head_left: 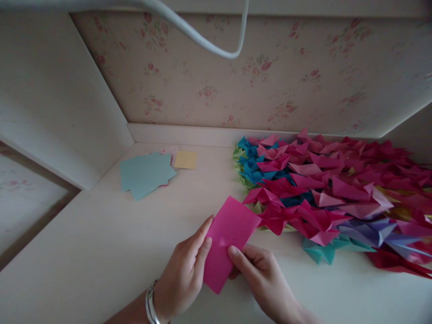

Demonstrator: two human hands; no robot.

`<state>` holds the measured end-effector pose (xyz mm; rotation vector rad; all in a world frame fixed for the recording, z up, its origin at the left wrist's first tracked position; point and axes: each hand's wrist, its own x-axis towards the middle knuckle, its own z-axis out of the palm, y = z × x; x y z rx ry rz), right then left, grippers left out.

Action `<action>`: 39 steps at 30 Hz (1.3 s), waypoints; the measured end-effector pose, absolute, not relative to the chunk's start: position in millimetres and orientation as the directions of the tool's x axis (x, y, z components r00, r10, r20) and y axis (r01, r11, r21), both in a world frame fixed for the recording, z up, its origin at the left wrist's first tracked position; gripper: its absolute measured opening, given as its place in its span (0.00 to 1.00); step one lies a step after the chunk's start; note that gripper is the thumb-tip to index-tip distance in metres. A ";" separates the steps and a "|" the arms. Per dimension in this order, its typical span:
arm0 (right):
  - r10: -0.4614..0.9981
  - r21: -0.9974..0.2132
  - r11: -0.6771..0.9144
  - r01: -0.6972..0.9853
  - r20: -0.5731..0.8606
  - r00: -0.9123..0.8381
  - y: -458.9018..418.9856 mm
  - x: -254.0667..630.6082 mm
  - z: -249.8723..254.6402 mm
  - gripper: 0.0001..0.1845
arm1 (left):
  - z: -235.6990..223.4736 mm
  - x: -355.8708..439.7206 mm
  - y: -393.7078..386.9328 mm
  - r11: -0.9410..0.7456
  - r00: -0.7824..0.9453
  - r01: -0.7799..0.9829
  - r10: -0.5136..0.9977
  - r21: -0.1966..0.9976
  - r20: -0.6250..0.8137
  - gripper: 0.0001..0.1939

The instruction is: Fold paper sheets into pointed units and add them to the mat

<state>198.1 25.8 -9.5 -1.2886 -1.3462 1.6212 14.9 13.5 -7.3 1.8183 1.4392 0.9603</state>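
Observation:
A bright pink rectangle of origami paper (pixel 232 225), apparently folded, is held tilted above the white desk. My left hand (pixel 184 265) grips its left edge, thumb on the face and fingers along the side and behind. From the lower right, my right hand (pixel 259 274) pinches the paper, its thumb pressed on the face and its other fingers curled behind. Just past the paper's upper right corner begins a dense spread of folded paper cranes (pixel 313 175), mostly pink, with blue, green, purple and red ones among them.
On the desk (pixel 101 243) at the back left lie light blue paper sheets (pixel 145 173) and a small yellow paper square (pixel 185 159). A white cable or lamp arm (pixel 202 40) hangs overhead. A floral-papered wall (pixel 209 90) stands behind, with a white side panel (pixel 57 90) at left.

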 end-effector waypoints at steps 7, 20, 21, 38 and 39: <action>0.760 -0.944 -0.309 0.112 -0.316 -0.567 14.4 192.5 -9.0 0.28 | -8.7 15.4 12.6 -0.275 0.156 0.540 0.961 0.795 0.227 0.22; 0.885 -0.941 -0.338 -0.027 -0.308 -0.350 25.3 198.7 -8.8 0.27 | -20.3 12.7 10.4 -0.417 0.238 0.608 0.907 0.675 0.346 0.25; 0.903 -0.942 -0.332 -0.049 -0.302 -0.304 26.8 200.7 -10.8 0.26 | -19.7 12.5 10.1 -0.419 0.255 0.596 0.908 0.685 0.333 0.25; 0.925 -0.946 -0.313 -0.084 -0.284 -0.251 31.7 207.6 -13.1 0.24 | -16.8 13.5 10.4 -0.435 0.293 0.555 0.900 0.709 0.322 0.25; 0.900 -0.948 -0.316 -0.042 -0.286 -0.330 29.0 205.1 -11.7 0.25 | -16.8 13.2 10.5 -0.425 0.267 0.566 0.905 0.706 0.331 0.25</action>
